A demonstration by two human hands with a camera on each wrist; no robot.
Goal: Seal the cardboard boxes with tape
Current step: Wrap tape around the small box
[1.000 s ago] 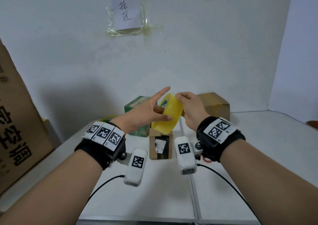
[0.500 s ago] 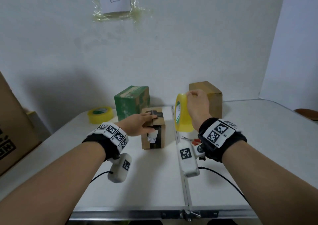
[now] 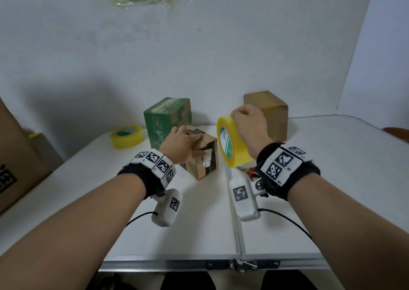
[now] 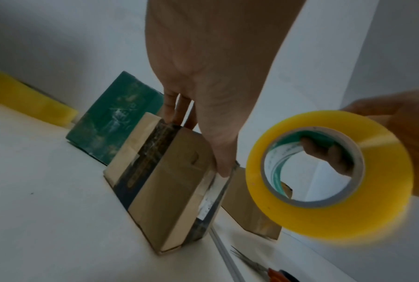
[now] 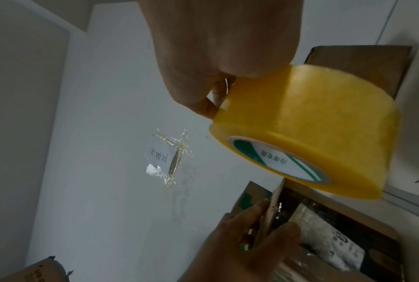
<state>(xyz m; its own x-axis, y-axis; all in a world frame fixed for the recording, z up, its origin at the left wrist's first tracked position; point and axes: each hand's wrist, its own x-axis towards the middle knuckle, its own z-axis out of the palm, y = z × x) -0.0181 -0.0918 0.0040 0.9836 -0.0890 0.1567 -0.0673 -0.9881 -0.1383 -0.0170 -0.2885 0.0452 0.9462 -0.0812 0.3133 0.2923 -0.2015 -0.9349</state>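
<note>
The person is standing at a white folding table (image 3: 332, 179) pushed against a pale wall, with a metal seam running down its middle and a latch showing at the near edge. The left hand (image 3: 180, 145) is gripping the small brown box (image 3: 203, 161) near the table's centre, fingers over its top and thumb on the near face. The right hand (image 3: 249, 125) is holding a yellow tape roll (image 3: 232, 143) upright in the air just beside that box, fingers curled through the core. A green box (image 3: 166, 121) is standing behind the small one, and a plain brown box (image 3: 269, 112) is sitting farther right, near the wall. A second tape roll (image 3: 127, 135) is lying flat at the left. Scissors (image 4: 259, 267) are lying under the raised roll. A paper note (image 5: 161, 155) is hanging taped to the wall, and a big carton (image 3: 17, 156) is leaning at the far left
</note>
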